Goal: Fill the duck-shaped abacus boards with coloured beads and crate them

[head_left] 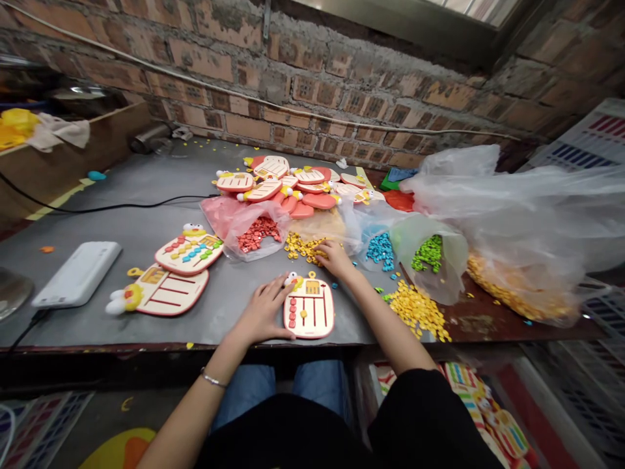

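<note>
On the table's front edge lies a cream toy board (319, 319) with a red rim, a duck head and slots. Red beads (292, 312) fill its left slot, and one yellow bead (303, 314) sits in the slot beside them. My left hand (261, 309) grips the board's left side, fingers by the duck head and thumb at the lower corner. Beyond the board, my right hand (336, 258) has its fingers bent together on a heap of yellow beads (303, 245). What its fingertips hold is hidden.
Bags of red beads (258, 234), blue beads (379, 251) and green beads (428, 254) stand behind. Loose yellow pieces (417, 307) lie right. More boards (273, 182) are piled by the wall. Two boards (170, 292) overlap at left, near a white power bank (78, 273).
</note>
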Tool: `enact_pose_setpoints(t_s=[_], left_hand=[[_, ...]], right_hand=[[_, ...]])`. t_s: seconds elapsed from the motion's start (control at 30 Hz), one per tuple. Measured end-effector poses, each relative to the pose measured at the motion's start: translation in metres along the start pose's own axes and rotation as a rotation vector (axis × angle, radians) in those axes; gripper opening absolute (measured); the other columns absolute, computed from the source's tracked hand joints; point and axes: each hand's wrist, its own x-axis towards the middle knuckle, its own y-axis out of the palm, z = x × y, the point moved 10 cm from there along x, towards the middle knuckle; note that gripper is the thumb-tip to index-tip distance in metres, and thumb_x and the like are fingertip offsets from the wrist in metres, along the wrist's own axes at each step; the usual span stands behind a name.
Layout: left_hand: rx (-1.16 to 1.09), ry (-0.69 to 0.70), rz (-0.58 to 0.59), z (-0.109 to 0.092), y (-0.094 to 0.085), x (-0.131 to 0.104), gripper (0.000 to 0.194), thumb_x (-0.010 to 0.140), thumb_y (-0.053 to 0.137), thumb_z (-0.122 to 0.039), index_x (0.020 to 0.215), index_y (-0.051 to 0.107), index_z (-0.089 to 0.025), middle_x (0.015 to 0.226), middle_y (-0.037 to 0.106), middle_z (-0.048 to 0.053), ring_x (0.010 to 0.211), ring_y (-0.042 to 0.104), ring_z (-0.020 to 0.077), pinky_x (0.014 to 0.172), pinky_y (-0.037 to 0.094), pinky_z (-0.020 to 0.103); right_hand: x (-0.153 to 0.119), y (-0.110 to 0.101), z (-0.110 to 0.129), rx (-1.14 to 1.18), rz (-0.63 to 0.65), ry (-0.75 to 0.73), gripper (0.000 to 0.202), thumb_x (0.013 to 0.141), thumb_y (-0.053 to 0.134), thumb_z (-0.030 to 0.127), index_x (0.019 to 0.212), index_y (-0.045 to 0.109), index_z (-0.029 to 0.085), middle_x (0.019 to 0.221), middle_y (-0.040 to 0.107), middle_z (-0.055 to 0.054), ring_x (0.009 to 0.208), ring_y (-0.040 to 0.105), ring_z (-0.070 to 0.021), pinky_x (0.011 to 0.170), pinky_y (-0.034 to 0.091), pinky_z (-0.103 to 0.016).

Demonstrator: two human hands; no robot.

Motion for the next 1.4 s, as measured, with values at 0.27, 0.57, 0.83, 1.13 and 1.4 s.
enact_pose_setpoints(t_s=[0.27, 0.57, 0.83, 1.13, 1.4], left_hand=[[0.007, 0.004, -0.005, 0.000, 0.000, 0.000, 0.119, 0.058, 0.071, -0.073, 0.152, 0.013, -0.028, 0.159, 0.014, 0.013, 0.143, 0.022, 0.0343, 0.112, 0.021, 0.048], [0.025, 0.009, -0.011, 0.000, 0.000, -0.001, 0.116, 0.059, 0.069, -0.074, 0.151, 0.018, -0.026, 0.158, 0.015, 0.015, 0.142, 0.023, 0.0344, 0.111, 0.022, 0.049], [0.072, 0.049, -0.008, -0.002, 0.002, -0.003, 0.097, 0.063, 0.066, -0.075, 0.145, 0.035, -0.033, 0.159, 0.010, 0.013, 0.142, 0.022, 0.0372, 0.110, 0.023, 0.053], [0.099, 0.219, -0.017, -0.023, 0.003, -0.009, 0.057, 0.083, 0.059, -0.056, 0.136, 0.046, -0.042, 0.161, -0.006, 0.001, 0.146, 0.009, 0.0361, 0.112, 0.015, 0.056], [0.095, 0.252, -0.030, -0.028, 0.002, -0.008, 0.067, 0.083, 0.058, -0.055, 0.144, 0.037, -0.034, 0.161, 0.003, 0.007, 0.145, 0.011, 0.0355, 0.112, 0.018, 0.054]], right_hand=[[-0.008, 0.015, -0.003, -0.047, 0.027, 0.049, 0.022, 0.091, 0.047, 0.012, 0.094, 0.069, 0.014, 0.097, 0.064, -0.011, 0.092, 0.057, -0.0194, 0.084, 0.043, -0.029], [-0.015, 0.003, 0.002, -0.081, -0.033, 0.115, 0.020, 0.090, 0.049, 0.014, 0.095, 0.069, 0.017, 0.099, 0.065, -0.011, 0.097, 0.055, -0.0226, 0.088, 0.043, -0.033], [-0.084, -0.034, 0.027, 0.424, -0.359, 0.093, 0.015, 0.087, 0.052, 0.018, 0.094, 0.066, 0.022, 0.096, 0.064, -0.007, 0.091, 0.061, -0.0203, 0.079, 0.051, -0.034], [-0.100, -0.013, 0.046, 0.087, -0.235, 0.061, 0.018, 0.085, 0.051, 0.008, 0.076, 0.062, 0.020, 0.084, 0.065, -0.008, 0.084, 0.056, -0.0225, 0.077, 0.047, -0.035], [-0.103, -0.004, 0.044, 0.050, -0.254, 0.043, 0.020, 0.085, 0.047, 0.004, 0.088, 0.061, 0.018, 0.086, 0.063, -0.007, 0.084, 0.057, -0.0204, 0.075, 0.047, -0.031]])
